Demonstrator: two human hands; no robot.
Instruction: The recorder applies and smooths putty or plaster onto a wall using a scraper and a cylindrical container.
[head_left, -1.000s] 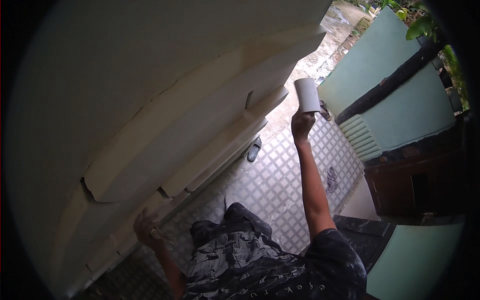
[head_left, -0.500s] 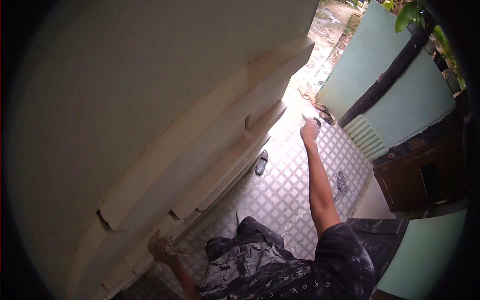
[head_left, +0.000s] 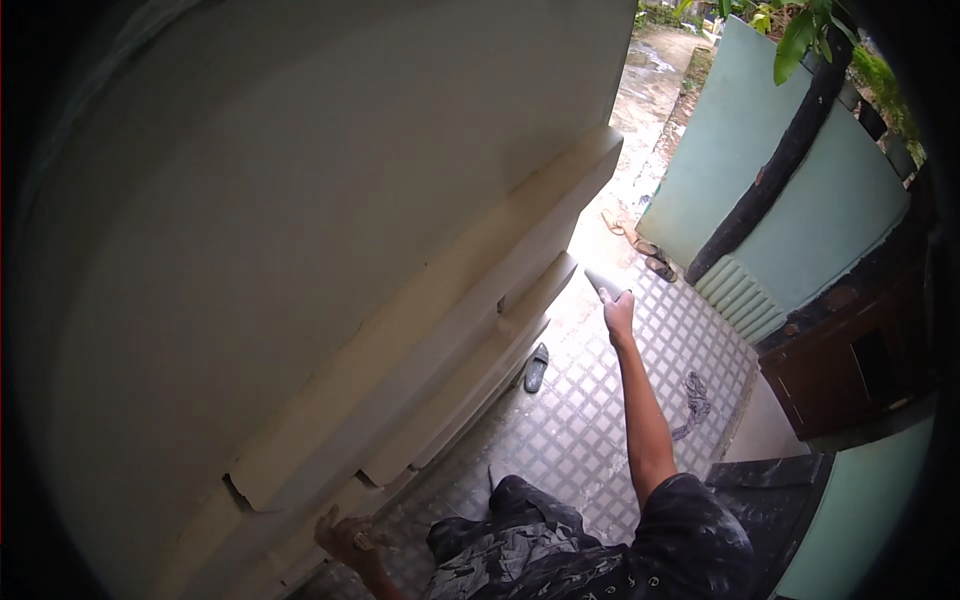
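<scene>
My right arm stretches forward over the tiled floor. The right hand (head_left: 619, 314) is closed round a flat-bladed scraper (head_left: 597, 279), whose pale blade points toward the end of the cream stepped moulding (head_left: 560, 275) and is partly washed out by glare. I cannot tell whether the blade touches it. Low at the left, my left hand (head_left: 345, 538) is beside the lower part of the moulding, its fingers curled round something small and tan that I cannot make out. Pale smears mark my hands and dark clothes.
A large plain wall (head_left: 330, 200) rises on the left. A dark slipper (head_left: 536, 368) lies on the tiled floor (head_left: 575, 430), near the wall's base. Sandals (head_left: 655, 262) and a crumpled cloth (head_left: 697, 402) lie farther right. Pale green panels (head_left: 720, 140) and a dark brown cabinet (head_left: 840, 370) stand at the right.
My right hand has drawn back a little, and the scraper's blade now turns toward the moulding's end. The view has shifted, so wall and floor sit lower. My left hand stays by the wall.
</scene>
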